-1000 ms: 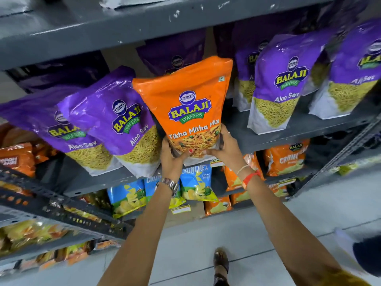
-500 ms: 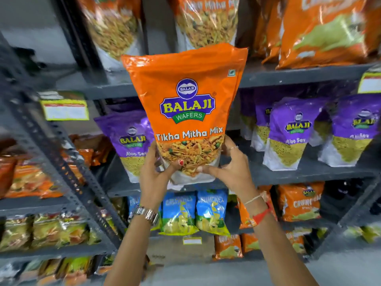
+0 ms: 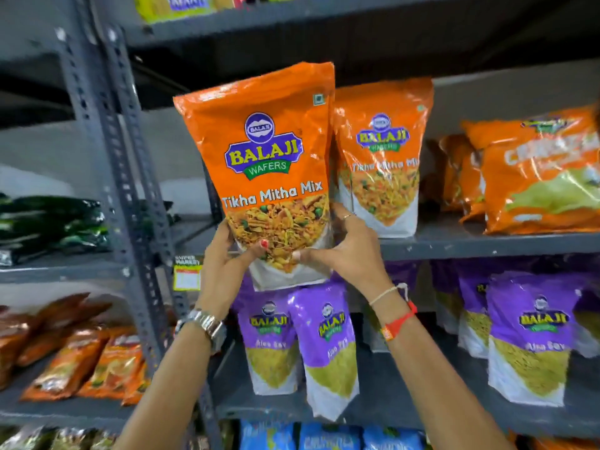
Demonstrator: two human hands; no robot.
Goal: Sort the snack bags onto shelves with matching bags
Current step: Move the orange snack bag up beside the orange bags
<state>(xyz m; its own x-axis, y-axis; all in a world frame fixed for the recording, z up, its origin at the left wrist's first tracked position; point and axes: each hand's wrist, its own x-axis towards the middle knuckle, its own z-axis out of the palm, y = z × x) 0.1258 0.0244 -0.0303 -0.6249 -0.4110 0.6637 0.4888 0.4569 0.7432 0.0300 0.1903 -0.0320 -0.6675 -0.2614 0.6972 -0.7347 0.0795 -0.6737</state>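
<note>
I hold an orange Tikha Mitha Mix bag (image 3: 259, 151) upright by its bottom corners, my left hand (image 3: 229, 254) on its lower left and my right hand (image 3: 349, 251) on its lower right. It is raised in front of the left end of a grey shelf (image 3: 487, 245). A matching orange Tikha Mitha Mix bag (image 3: 381, 157) stands on that shelf just to its right, partly behind it. Purple Aloo Sev bags (image 3: 298, 339) stand on the shelf below.
Orange crunchy-snack bags (image 3: 535, 177) fill the right of the same shelf. A grey slotted upright post (image 3: 120, 190) stands left of my hands, with dark green bags (image 3: 52, 222) and orange packets (image 3: 81, 362) on the rack beyond. Blue bags (image 3: 328, 436) sit lowest.
I have lifted the orange bag up from the purple Aloo Sev shelf level to the shelf above, beside the matching orange bag. Both hands keep the same grip.
</note>
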